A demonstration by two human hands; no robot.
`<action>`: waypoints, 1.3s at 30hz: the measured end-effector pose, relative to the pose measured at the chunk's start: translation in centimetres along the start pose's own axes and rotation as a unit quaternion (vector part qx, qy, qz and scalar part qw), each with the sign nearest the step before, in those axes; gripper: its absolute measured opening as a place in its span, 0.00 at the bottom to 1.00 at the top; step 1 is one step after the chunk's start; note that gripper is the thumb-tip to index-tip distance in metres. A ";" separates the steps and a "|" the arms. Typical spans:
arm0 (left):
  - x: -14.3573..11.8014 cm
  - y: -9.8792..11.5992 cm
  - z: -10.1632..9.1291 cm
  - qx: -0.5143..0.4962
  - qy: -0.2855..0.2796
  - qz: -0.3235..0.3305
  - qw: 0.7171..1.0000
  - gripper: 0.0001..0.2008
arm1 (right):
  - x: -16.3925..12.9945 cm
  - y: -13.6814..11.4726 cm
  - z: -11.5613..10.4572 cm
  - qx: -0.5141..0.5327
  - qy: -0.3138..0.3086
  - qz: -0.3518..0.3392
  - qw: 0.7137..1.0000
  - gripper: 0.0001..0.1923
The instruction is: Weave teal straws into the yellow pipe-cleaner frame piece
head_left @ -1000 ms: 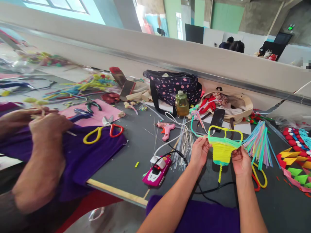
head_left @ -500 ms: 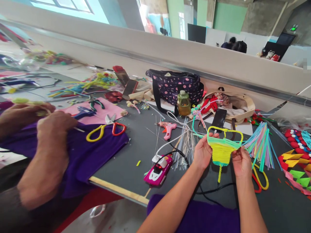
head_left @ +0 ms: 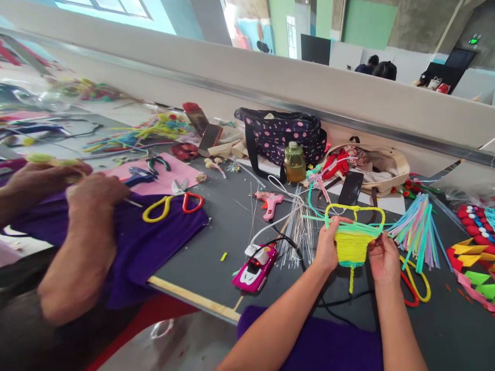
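Yellow and mint pipe-cleaner weave (head_left: 352,242), basket-shaped, held up off the bench (head_left: 216,226) between both hands.

Head view:
- Left hand (head_left: 328,246): grip clenched on the weave's left edge, thumb across the mint upper rows. A loose mint strand (head_left: 311,198) runs up and away from this grip toward the back of the bench; probably the working end, kept on the side that steadies it.
- Right hand (head_left: 383,257): grip pinches the right rim, fingertips at the top corner. Held from both sides, the piece stays flat and open toward the camera.
- A yellow tail hangs from the weave's bottom, below and between the two grips.
- Just right of the right grip: fan of pastel pipe cleaners (head_left: 415,232), within reach as stock. Below them, red-and-yellow scissors (head_left: 415,288) lie on the bench.
- Left of the left grip: bundle of thin wires (head_left: 297,232), pink glue gun (head_left: 269,202), pink toy car (head_left: 255,267) with a cable plugged in.
- Beyond the grips: phone (head_left: 350,188), oil bottle (head_left: 294,162), spotted bag (head_left: 284,136).
- Far left: another person's hands (head_left: 88,196) work over purple cloth (head_left: 154,237); separate from the wearer's.
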State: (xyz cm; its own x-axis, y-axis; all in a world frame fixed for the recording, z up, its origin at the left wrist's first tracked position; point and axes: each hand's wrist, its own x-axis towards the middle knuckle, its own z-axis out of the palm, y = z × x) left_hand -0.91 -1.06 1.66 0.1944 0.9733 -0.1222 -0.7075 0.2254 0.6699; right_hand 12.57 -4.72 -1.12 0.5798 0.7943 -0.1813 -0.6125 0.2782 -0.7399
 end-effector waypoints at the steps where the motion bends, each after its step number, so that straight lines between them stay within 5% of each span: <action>1: 0.0 -0.1 -0.1 -0.001 0.005 0.000 1.000 0.17 | 0.0 0.1 0.0 -0.002 0.000 0.000 1.000 0.12; 15: 0.3 -0.3 -0.3 -0.011 0.007 -0.010 1.000 0.15 | -0.6 -0.3 0.7 0.044 0.033 0.052 0.997 0.10; 27: 0.2 -0.5 -0.2 0.002 0.009 0.021 1.000 0.15 | -1.4 -0.8 1.5 -0.081 0.041 -0.062 0.994 0.17; 39: 1.3 -1.1 -1.3 0.120 0.109 0.111 0.980 0.16 | -1.1 -1.2 1.4 -0.097 0.104 -0.180 0.973 0.17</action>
State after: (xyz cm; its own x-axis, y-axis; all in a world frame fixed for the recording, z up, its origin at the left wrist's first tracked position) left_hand -0.79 0.00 -0.23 -0.1153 0.9892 -0.0900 -0.5308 0.0152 0.8474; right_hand 11.89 -5.22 0.84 0.8470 0.5316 -0.0003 -0.2482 0.3950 -0.8845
